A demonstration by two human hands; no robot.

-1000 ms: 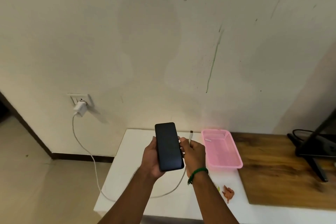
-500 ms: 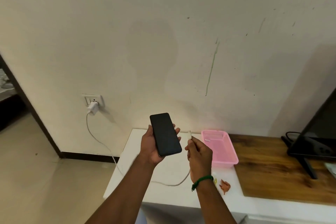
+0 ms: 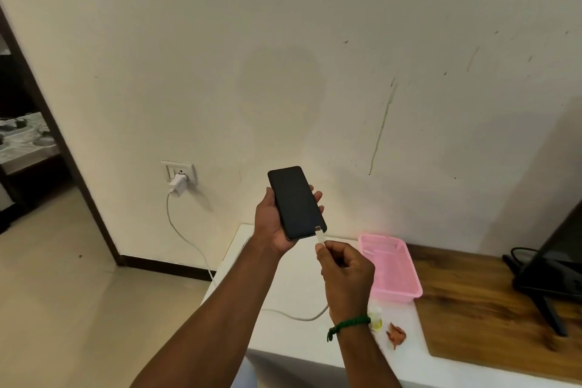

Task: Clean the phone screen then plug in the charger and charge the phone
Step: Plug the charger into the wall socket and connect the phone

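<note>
My left hand [image 3: 273, 224] grips a black phone [image 3: 296, 202] from below, its dark screen facing me, above the white table's left end. My right hand [image 3: 345, 274] pinches the white cable plug [image 3: 320, 235], whose tip touches the phone's bottom edge at the right corner. The white cable [image 3: 296, 316] trails from under my right wrist across the table and down to the white charger [image 3: 178, 184], which sits in the wall socket [image 3: 179, 171] at the left.
A pink basket [image 3: 398, 280] stands on the white table [image 3: 289, 287], right of my hands. A small yellow bottle [image 3: 375, 320] and an orange cloth [image 3: 396, 333] lie near the front edge. A wooden board [image 3: 482, 305] holds a black monitor stand [image 3: 548, 290]. A doorway opens at the left.
My right hand has brought the cable plug from beside the phone down to its bottom edge. The left hand has lifted and tilted the phone. The camera has tilted upward.
</note>
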